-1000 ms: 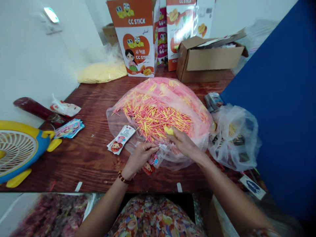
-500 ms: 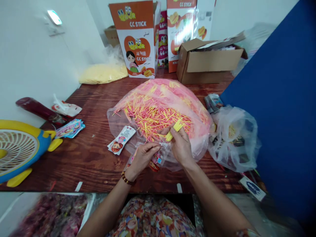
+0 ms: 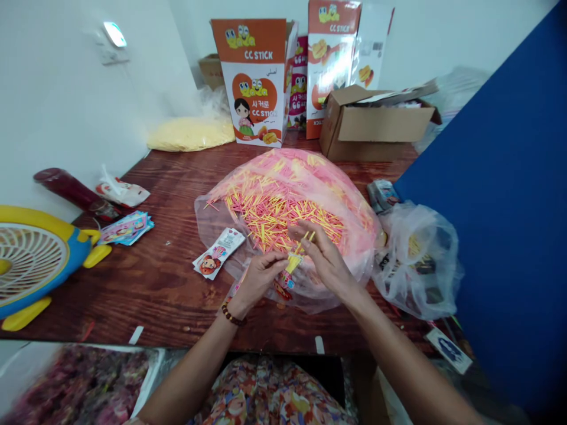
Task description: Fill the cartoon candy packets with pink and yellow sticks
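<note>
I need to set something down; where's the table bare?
The table looks mostly bare between the fan and white packets, and between the yellow bag and tissue pack. Crowded: around the left hand, right hand and large stick bag.

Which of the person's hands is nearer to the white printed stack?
Left. The left hand is just to the right of the white printed stack; the right hand is farther right, beyond the left one.

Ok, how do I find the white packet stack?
On the table, find the big bag of pink and yellow sticks. The white packet stack lies by its near-left edge, left of the hands. Unlike the blue packets, it's white with a red-haired cartoon.
</note>
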### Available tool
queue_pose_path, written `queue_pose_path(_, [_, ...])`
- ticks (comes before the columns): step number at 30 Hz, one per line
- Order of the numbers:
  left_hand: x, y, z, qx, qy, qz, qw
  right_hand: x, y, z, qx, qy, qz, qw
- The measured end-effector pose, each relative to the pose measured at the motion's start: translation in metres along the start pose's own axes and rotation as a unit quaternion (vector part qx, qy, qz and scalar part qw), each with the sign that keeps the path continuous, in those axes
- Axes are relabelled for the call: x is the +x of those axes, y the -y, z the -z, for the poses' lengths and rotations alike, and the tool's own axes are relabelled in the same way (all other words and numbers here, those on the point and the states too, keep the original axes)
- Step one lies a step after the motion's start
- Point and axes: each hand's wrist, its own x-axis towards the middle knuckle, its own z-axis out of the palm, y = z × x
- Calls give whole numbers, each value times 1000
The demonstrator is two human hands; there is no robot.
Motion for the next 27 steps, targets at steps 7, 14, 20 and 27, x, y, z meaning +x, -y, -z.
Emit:
queue_pose_path(7, [9,-2,-2,-28,-13,3,1000,2,9,17,-120,65,19,990])
queue_pose_path(14, [14,-6,-4,-64,-72,-22,995,-4,7,18,-203,-33,27,978])
queue_pose_path(20, [12,-22,1,-19,-73,-58,995,4,8,21,-175,-39,71,981])
queue_pose_path(27, [12,-36,2,46,-96,-154,982,14,11,21,-147,-29,77,986])
